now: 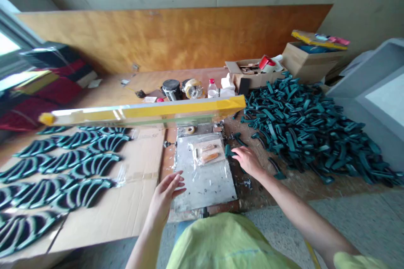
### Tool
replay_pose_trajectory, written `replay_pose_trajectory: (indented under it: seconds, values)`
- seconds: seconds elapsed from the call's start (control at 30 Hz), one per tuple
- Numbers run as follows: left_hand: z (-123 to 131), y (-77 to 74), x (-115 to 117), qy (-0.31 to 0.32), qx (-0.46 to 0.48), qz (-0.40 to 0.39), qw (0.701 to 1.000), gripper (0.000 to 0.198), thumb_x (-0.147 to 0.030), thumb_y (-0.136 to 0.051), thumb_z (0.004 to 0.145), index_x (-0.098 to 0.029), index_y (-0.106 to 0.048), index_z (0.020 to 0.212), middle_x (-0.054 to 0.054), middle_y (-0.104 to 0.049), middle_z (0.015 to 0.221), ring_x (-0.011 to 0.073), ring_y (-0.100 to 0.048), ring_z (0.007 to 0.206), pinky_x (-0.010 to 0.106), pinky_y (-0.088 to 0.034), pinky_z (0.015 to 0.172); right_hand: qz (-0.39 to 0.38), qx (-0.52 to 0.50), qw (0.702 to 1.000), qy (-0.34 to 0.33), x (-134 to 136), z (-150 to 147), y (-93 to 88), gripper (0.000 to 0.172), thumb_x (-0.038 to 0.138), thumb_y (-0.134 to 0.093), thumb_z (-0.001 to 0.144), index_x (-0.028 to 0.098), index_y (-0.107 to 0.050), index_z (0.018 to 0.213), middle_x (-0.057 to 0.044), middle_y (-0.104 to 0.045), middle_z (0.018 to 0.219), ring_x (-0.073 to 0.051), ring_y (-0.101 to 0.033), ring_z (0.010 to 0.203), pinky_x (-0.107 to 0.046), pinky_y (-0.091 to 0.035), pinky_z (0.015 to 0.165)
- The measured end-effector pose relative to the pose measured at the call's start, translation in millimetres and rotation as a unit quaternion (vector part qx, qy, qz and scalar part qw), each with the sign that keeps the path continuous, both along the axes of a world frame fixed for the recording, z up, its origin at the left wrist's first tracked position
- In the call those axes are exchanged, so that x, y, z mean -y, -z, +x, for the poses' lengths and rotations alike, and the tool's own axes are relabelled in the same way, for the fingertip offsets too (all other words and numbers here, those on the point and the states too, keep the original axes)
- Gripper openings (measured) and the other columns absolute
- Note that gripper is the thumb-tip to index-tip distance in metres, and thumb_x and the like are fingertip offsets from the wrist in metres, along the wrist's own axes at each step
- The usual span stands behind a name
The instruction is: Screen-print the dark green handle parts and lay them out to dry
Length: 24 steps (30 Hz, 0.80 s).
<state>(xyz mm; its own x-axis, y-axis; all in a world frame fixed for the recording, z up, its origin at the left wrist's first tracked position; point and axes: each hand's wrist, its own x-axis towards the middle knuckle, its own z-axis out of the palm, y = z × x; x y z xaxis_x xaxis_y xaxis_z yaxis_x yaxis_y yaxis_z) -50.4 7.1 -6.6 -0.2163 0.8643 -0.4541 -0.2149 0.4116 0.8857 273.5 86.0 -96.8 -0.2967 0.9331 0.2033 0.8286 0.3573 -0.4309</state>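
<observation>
My left hand [167, 189] hovers over the left edge of a grey metal plate [208, 191], its fingers spread and holding nothing. At the plate's right edge my right hand [248, 160] has its thumb and fingers closed on a small dark green curved handle-like piece [227, 150], partly hidden by the fingertips. On the plate lies a mounted block with orange-brown inserts [210, 156]. A large heap of similar green pieces [303, 122] fills the right side of the bench. More of them stand in curved rows [91, 193] on cardboard [139, 164] at the left.
A long yellow-taped bar [142, 111] crosses the bench behind the plate. Beyond it are a black jar [172, 89], tape rolls [194, 88], a red-capped bottle [212, 88] and an open carton [252, 77]. A grey bin [362, 71] stands at right.
</observation>
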Motion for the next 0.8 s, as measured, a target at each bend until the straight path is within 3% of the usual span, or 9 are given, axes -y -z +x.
replay_pose_trajectory:
  seconds: [0.1,0.2,0.43,0.53,0.63,0.7,0.8]
  values:
    - [-18,-9.4,-13,-0.016,0.014,0.031,0.999,0.053,-0.048,-0.084,0.06,-0.015,-0.073,0.1,0.002,-0.067,0.08,0.0133,-0.063,0.072,0.026,-0.056,0.068,0.025,-0.004,0.994,-0.107,-19,-71,-10.5,0.021,0.021,-0.059,0.091,0.023,-0.068,0.109,-0.006,-0.068,0.104,-0.022,-0.058,0.101,-0.036,-0.043,0.092]
    - [-32,-18.0,-22,-0.041,0.023,0.064,0.997,0.053,-0.046,-0.085,0.06,-0.015,-0.072,0.101,0.001,-0.068,0.079,0.0125,-0.064,0.071,0.025,-0.056,0.069,0.02,0.042,0.988,-0.147,-34,-108,-12.8,0.018,0.019,-0.058,0.091,0.02,-0.07,0.104,-0.008,-0.066,0.103,-0.022,-0.055,0.102,-0.035,-0.043,0.091]
    - [-61,-38.2,-34,-0.074,-0.001,0.106,0.992,0.053,-0.045,-0.085,0.06,-0.013,-0.071,0.1,0.002,-0.067,0.079,0.0128,-0.064,0.07,0.026,-0.056,0.067,0.005,0.085,0.987,-0.137,-41,-115,-15.8,0.022,0.023,-0.055,0.093,0.019,-0.07,0.108,-0.01,-0.067,0.108,-0.025,-0.056,0.106,-0.037,-0.043,0.091]
    - [-69,-62.6,-56,-0.091,-0.012,0.171,0.981,0.051,-0.044,-0.082,0.064,-0.016,-0.068,0.105,0.0,-0.065,0.079,0.0113,-0.062,0.068,0.025,-0.057,0.065,0.015,0.077,0.987,-0.14,-39,-121,-16.0,0.042,0.029,-0.057,0.092,0.018,-0.057,0.133,-0.012,-0.058,0.135,-0.026,-0.049,0.125,-0.039,-0.038,0.104]
    - [-70,-94.4,-87,-0.113,0.0,0.254,0.961,0.04,-0.048,-0.068,0.079,-0.019,-0.063,0.107,-0.004,-0.061,0.07,0.0075,-0.056,0.058,0.023,-0.055,0.061,0.014,0.095,0.982,-0.161,-35,-132,-8.3,0.059,0.037,-0.057,0.092,0.021,-0.04,0.147,-0.011,-0.04,0.153,-0.027,-0.036,0.14,-0.047,-0.026,0.115]
    - [-66,-111.7,-105,-0.104,0.006,0.275,0.956,0.035,-0.049,-0.055,0.089,-0.016,-0.062,0.095,-0.005,-0.056,0.063,0.0056,-0.051,0.052,0.022,-0.052,0.059,0.005,0.112,0.98,-0.165,-33,-139,-1.6,0.062,0.041,-0.057,0.092,0.023,-0.039,0.148,-0.01,-0.036,0.155,-0.029,-0.033,0.142,-0.052,-0.021,0.116]
    - [-60,-122.3,-118,-0.097,-0.016,0.262,0.96,0.043,-0.055,-0.052,0.088,-0.016,-0.059,0.073,-0.004,-0.051,0.055,0.0063,-0.044,0.046,0.021,-0.05,0.052,-0.013,0.113,0.983,-0.143,-35,-140,3.1,0.061,0.043,-0.059,0.091,0.021,-0.043,0.145,-0.011,-0.039,0.153,-0.03,-0.035,0.141,-0.054,-0.021,0.116]
